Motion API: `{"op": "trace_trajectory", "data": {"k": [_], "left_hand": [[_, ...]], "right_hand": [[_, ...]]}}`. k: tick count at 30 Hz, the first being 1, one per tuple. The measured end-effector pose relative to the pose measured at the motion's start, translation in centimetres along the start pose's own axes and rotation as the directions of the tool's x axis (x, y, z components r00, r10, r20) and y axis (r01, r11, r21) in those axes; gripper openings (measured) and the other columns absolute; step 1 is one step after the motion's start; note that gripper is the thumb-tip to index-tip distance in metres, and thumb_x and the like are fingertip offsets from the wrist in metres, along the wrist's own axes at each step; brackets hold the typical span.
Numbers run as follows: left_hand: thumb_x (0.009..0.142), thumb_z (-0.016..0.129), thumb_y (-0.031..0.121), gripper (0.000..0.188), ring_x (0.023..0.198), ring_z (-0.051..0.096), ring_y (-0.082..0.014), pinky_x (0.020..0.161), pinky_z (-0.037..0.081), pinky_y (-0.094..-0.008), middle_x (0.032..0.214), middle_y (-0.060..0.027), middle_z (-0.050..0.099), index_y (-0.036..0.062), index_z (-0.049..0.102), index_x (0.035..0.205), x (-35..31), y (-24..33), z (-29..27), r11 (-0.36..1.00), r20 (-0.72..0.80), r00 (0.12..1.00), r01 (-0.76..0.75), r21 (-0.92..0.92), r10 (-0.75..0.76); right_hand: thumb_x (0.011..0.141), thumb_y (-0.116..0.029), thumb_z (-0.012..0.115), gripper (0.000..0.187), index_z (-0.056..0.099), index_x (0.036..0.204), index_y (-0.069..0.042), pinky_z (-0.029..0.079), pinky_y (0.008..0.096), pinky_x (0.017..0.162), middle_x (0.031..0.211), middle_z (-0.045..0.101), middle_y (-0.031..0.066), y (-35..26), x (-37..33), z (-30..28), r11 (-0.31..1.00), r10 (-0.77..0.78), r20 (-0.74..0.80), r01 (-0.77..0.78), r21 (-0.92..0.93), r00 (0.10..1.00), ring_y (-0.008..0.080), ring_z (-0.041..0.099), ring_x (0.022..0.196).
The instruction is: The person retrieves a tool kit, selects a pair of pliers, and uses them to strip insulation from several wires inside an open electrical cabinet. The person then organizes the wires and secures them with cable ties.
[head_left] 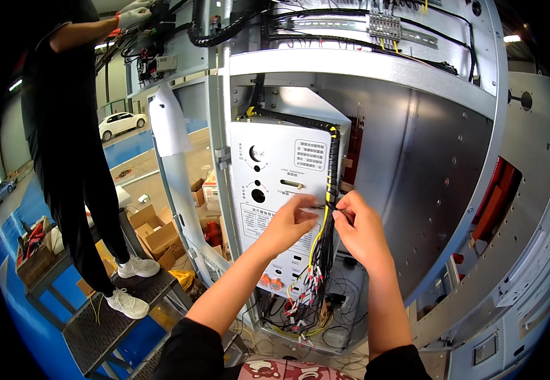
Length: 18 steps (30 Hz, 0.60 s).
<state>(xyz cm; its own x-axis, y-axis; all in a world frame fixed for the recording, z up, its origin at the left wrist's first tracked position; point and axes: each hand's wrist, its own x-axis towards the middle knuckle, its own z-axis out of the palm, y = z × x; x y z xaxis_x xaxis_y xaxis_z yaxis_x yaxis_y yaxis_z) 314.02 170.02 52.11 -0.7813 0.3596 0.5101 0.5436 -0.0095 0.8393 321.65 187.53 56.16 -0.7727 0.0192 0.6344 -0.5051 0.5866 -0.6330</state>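
A black-wrapped wire bundle [332,158] with a yellow-green wire runs down the right edge of a white metal panel [275,171]. Below, it fans out into loose wire ends [306,297] with red and white tips. My left hand [290,221] is at the bundle's left side, thumb and fingers closed toward it. From the right, my right hand [360,228] pinches at the bundle at the same height. A thin black strip [321,206] seems to run between my fingertips across the bundle; its exact kind is too small to tell.
The panel sits inside a grey metal cabinet frame [363,63], with wiring and terminal blocks [384,26] above. Left, another person [66,126] in black stands on a step platform [107,323]. Cardboard boxes [154,228] lie behind; loose thin wires cover the cabinet's bottom.
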Motion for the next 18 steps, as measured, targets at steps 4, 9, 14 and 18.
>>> {"op": "trace_trajectory", "data": {"k": [4,9,14,18], "left_hand": [[0.079,0.061,-0.007,0.047,0.109,0.058,-0.0283,0.093,0.049,-0.0376,0.136,-0.0165,0.044,0.0033,0.054,0.125,-2.1,3.4,2.3,0.860,-0.128,0.910,-0.316,0.402,0.394],[0.094,0.050,0.002,0.016,0.103,0.061,-0.0272,0.089,0.050,-0.0368,0.123,-0.0162,0.056,-0.0013,0.058,0.108,-1.6,1.8,1.3,0.884,-0.124,0.919,-0.312,0.349,0.374],[0.107,0.039,0.024,0.029,0.105,0.066,-0.0217,0.096,0.054,-0.0350,0.124,-0.0177,0.060,0.0016,0.052,0.095,-0.7,2.0,1.7,0.851,-0.136,0.991,-0.058,-0.522,-0.016],[0.105,0.047,0.022,0.023,0.078,0.060,-0.0105,0.072,0.051,-0.0244,0.095,-0.0053,0.061,0.0022,0.057,0.109,-0.4,-0.5,0.7,0.805,-0.115,0.921,0.259,-0.533,-0.372]], "right_hand": [[0.090,-0.003,0.059,0.010,0.052,0.096,-0.003,0.043,0.0302,0.058,0.070,0.061,0.0102,-1.3,-1.1,0.0,0.966,-0.034,-0.013,0.036,0.257,0.999,0.0156,0.054,0.059],[0.091,-0.002,0.057,0.010,0.055,0.101,-0.001,0.043,0.0267,0.061,0.075,0.061,0.0042,-0.7,-1.6,0.8,0.898,-0.170,0.011,0.150,0.413,0.985,0.0092,0.051,0.066],[0.094,0.002,0.050,0.023,0.057,0.117,0.001,0.044,0.0309,0.098,0.115,0.063,0.0076,5.4,2.3,1.8,0.763,-0.074,0.007,0.052,0.644,0.997,0.0153,0.057,0.111],[0.096,0.000,0.044,0.032,0.055,0.125,0.002,0.037,0.0321,0.108,0.121,0.062,0.0087,4.3,3.0,3.4,0.654,-0.187,0.328,-0.131,0.745,0.926,0.0163,0.055,0.117]]}}
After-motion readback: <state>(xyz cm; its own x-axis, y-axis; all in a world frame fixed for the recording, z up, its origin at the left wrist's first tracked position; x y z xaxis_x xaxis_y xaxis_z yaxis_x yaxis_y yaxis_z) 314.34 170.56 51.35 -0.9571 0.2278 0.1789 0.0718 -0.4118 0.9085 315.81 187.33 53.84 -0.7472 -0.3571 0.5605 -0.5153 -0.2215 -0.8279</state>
